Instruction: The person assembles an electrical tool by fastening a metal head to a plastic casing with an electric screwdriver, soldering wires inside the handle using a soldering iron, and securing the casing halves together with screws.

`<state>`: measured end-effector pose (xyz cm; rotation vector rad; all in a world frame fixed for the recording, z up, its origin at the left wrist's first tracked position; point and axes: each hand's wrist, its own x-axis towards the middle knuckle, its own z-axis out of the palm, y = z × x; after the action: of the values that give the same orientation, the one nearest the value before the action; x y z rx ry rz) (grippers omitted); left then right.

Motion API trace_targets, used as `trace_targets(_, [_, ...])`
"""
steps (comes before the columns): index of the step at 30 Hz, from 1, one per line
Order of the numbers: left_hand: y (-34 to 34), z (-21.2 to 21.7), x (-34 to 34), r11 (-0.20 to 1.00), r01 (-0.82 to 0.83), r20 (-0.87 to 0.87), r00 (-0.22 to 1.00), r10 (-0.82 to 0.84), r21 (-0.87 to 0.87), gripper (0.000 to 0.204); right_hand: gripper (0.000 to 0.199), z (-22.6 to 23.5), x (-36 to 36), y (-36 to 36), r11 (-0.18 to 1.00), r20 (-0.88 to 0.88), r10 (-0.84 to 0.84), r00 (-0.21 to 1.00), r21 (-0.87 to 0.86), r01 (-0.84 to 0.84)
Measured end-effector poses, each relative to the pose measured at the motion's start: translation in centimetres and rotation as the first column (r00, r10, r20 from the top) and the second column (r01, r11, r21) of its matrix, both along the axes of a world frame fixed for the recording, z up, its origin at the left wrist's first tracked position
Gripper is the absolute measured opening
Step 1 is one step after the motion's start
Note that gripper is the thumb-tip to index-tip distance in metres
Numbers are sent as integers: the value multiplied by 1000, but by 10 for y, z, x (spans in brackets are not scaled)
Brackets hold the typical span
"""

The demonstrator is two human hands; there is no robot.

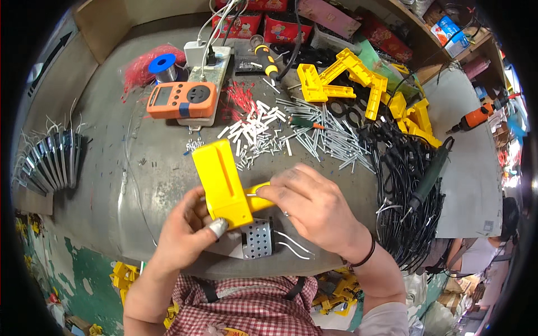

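Yellow plastic sits in our grasp: the fingers of our left hand [188, 227] curl behind a long housing [221, 179], with the wrapped thumb pressed on its lower front. Our right hand [311, 204] has thumb and forefinger pinched on the end of a short pale pin [251, 194], right by the housing's stubby arm. We have the housing tilted over the near part of the grey table [162, 145]. Just below it we see a perforated metal piece [259, 241], two white wires [293, 241] lying to its right. Farther out, white tubes [255, 127] are heaped beside long metal rods [328, 134]. To our right lie bundled black cables [412, 207], with more yellow parts [314, 84] beyond. An orange meter [181, 101] stands at the far left near a blue spool [164, 64], and wired metal strips [53, 162] line up at our left edge.
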<state>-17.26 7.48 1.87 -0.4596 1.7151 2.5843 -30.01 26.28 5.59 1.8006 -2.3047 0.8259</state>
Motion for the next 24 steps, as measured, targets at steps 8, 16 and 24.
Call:
trace_targets(8, [11, 17, 5, 964, 246, 4, 969, -246, -103, 54, 34, 3, 22, 12, 996, 300, 23, 954, -89, 4])
trace_targets(16, [48, -7, -1, 873, -17, -113, 990, 82, 488, 57, 20, 4, 49, 14, 823, 739, 106, 665, -441, 359])
trace_targets(24, [78, -17, 8, 954, -300, -461, 847, 263, -8, 46, 19, -4, 55, 18, 735, 548, -184, 816, -475, 484])
